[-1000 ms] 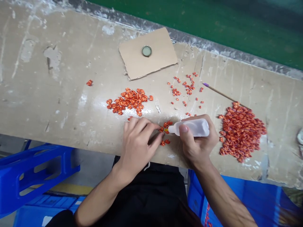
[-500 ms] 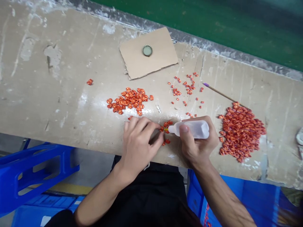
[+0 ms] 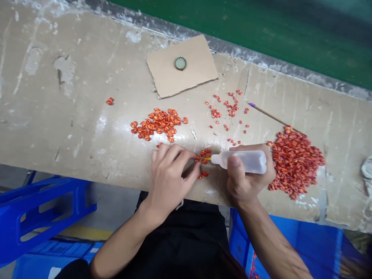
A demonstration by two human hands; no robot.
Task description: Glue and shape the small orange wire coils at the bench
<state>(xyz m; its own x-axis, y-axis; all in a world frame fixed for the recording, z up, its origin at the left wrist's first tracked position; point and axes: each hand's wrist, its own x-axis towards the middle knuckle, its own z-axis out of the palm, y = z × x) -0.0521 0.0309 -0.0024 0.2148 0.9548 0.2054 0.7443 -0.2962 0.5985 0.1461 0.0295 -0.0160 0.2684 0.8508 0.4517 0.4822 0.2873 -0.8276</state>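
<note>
My left hand [image 3: 170, 178] is curled, and a small orange piece [image 3: 197, 158] sits at its thumb and index fingertips. My right hand [image 3: 247, 174] grips a translucent white squeeze bottle [image 3: 247, 161], whose thin yellow tip [image 3: 208, 158] points at that piece, very close to it. Loose orange crimped bits [image 3: 204, 157] lie around both hands. A heap of the same bits [image 3: 295, 164] lies just beyond my right hand, and a smaller heap [image 3: 157, 124] lies beyond my left.
A cardboard square [image 3: 165, 83] holds a bottle cap [image 3: 180, 62]. Scattered orange bits [image 3: 229, 110] and a thin stick with a purple tip [image 3: 270, 114] lie on the stained board [image 3: 72, 131]. Blue plastic crates [image 3: 37, 209] stand below its near edge.
My right hand and the bottle have shifted right, moving the tip slightly back from the left fingertips. My left hand has barely moved.
</note>
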